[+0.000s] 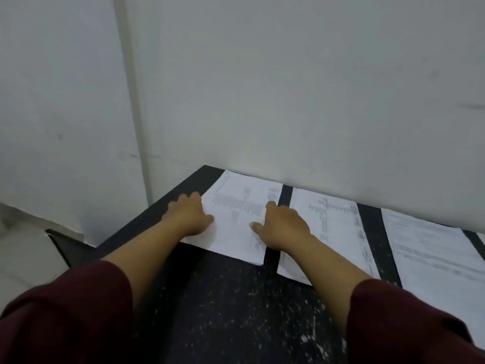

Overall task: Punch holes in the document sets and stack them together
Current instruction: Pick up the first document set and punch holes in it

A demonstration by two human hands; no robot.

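Three printed document sets lie in a row along the wall on a black speckled table [231,306]. My left hand [187,214] grips the left edge of the leftmost set [236,203], thumb on top of the sheet and fingers curled over the edge. On that set's right edge, my right hand [282,227] holds on with its thumb on the paper and its fingers reaching down into the gap beside it. The middle set [336,227] and the right set [433,248] lie flat and untouched. No hole punch is in view.
A white wall [288,101] stands right behind the papers. The table's left edge drops to a pale floor, where a dark object [65,248] sits below. A sliver of another sheet [482,239] shows at the far right edge.
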